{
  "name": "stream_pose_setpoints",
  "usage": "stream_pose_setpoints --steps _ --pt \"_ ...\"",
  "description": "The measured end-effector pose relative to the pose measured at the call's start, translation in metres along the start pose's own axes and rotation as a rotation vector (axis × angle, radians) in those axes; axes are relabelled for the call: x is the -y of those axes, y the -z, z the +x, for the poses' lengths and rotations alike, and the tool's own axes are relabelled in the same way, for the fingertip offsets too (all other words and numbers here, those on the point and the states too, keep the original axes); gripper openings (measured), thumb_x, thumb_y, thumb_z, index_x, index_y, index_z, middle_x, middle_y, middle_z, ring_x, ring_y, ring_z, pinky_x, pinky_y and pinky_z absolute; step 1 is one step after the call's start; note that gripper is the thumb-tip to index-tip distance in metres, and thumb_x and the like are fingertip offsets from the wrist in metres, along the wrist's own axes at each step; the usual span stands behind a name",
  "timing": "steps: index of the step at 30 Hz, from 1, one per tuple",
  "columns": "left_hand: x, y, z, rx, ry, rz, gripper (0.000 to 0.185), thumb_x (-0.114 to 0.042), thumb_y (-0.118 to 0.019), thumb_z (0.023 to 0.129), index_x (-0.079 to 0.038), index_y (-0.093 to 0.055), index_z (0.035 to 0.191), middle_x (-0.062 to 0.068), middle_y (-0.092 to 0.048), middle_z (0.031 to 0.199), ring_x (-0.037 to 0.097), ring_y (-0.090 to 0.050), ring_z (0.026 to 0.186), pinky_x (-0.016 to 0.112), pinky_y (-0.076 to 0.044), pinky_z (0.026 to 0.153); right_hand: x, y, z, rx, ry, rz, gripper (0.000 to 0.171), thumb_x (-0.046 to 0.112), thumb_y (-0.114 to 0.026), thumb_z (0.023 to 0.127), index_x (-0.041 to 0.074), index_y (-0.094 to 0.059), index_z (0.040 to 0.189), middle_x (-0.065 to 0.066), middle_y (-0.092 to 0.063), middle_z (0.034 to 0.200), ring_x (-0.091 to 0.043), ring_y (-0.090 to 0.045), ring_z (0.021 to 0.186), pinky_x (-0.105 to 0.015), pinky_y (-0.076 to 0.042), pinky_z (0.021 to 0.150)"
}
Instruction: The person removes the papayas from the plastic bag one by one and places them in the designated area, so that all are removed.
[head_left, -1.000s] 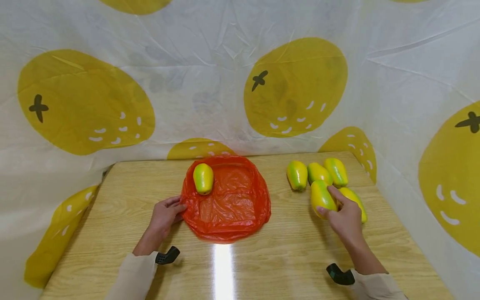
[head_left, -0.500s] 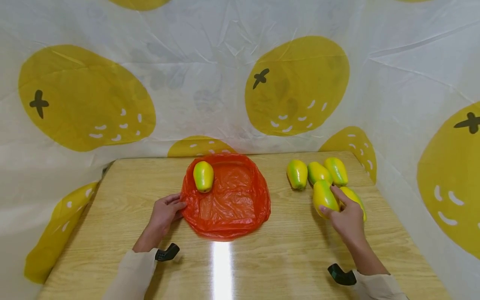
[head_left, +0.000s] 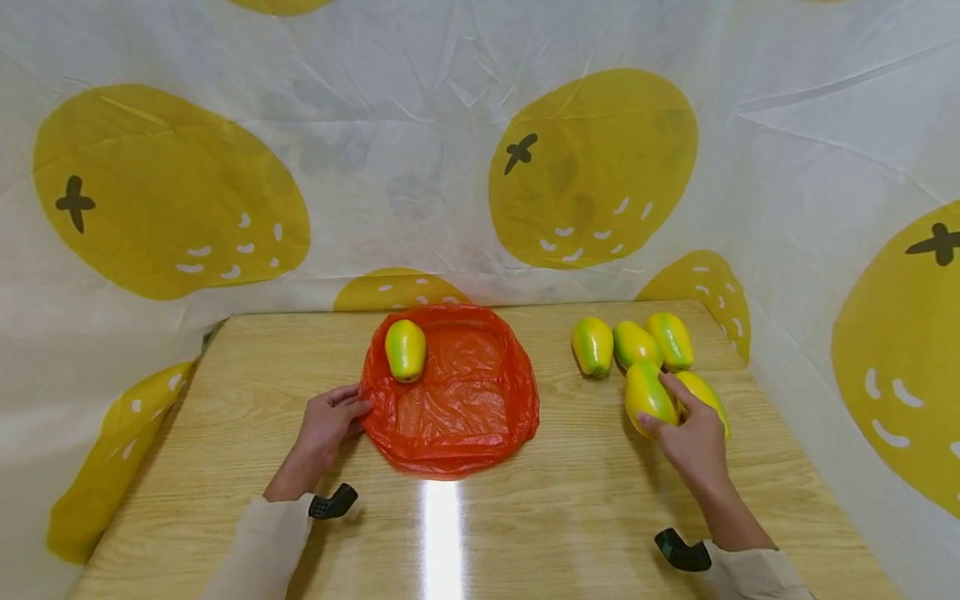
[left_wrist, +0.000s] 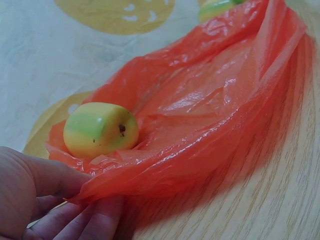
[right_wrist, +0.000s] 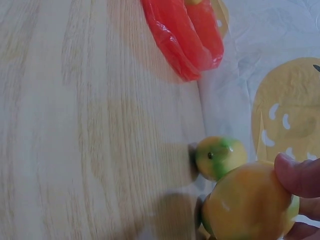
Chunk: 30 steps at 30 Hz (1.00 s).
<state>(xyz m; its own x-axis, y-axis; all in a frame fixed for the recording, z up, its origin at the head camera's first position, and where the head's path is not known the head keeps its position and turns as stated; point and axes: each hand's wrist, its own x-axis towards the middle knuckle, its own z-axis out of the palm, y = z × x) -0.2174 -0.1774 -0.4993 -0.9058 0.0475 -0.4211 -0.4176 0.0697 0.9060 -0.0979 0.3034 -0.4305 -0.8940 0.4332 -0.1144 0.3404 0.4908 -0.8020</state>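
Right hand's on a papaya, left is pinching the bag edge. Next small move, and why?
Probably lift the gripped papaya clear of the cluster and carry it left toward the orange bag. The right hand has fingers curled round it, one papaya in the bag already lies at its far side, and the left hand pinches the bag's near edge, holding it steady.

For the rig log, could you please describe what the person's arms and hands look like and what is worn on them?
Both hands, left hand and right hand, are bare, with no gloves or rings visible. Each forearm wears a pale beige sleeve. A black curved mount sits at each wrist.
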Motion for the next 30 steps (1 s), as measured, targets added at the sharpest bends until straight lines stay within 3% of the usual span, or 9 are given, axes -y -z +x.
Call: stream_pose_setpoints --steps 8,19,30 --pt "0.0 0.0 0.002 -0.005 0.0 0.004 0.051 -0.009 -0.063 0.103 0.0 -0.05 0.151 0.024 -0.056 0.152 0.003 -0.07 0.092 0.02 -0.063 0.08 -0.001 0.0 -0.001 0.008 -0.014 -0.011 0.079 0.01 -0.076 0.093 0.015 -0.039 0.162 -0.017 -0.033 0.169 -0.043 -0.03 0.155 -0.062 -0.036 0.12" --pt "0.0 -0.001 0.001 -0.003 -0.011 -0.005 0.051 -0.008 -0.063 0.103 0.001 -0.05 0.151 0.023 -0.057 0.151 0.002 -0.07 0.091 0.02 -0.063 0.08 -0.008 -0.001 0.003 0.019 -0.04 0.001 0.081 0.014 -0.077 0.093 0.017 -0.036 0.163 -0.017 -0.03 0.171 -0.043 -0.028 0.155 -0.064 -0.03 0.124" --pt "0.001 -0.001 0.002 -0.007 -0.006 0.013 0.05 -0.007 -0.062 0.103 0.001 -0.05 0.151 0.025 -0.056 0.151 0.003 -0.07 0.092 0.021 -0.063 0.081 -0.014 -0.002 0.004 0.022 -0.018 -0.033 0.08 0.015 -0.078 0.093 0.014 -0.038 0.162 -0.018 -0.037 0.168 -0.043 -0.033 0.153 -0.062 -0.032 0.123"
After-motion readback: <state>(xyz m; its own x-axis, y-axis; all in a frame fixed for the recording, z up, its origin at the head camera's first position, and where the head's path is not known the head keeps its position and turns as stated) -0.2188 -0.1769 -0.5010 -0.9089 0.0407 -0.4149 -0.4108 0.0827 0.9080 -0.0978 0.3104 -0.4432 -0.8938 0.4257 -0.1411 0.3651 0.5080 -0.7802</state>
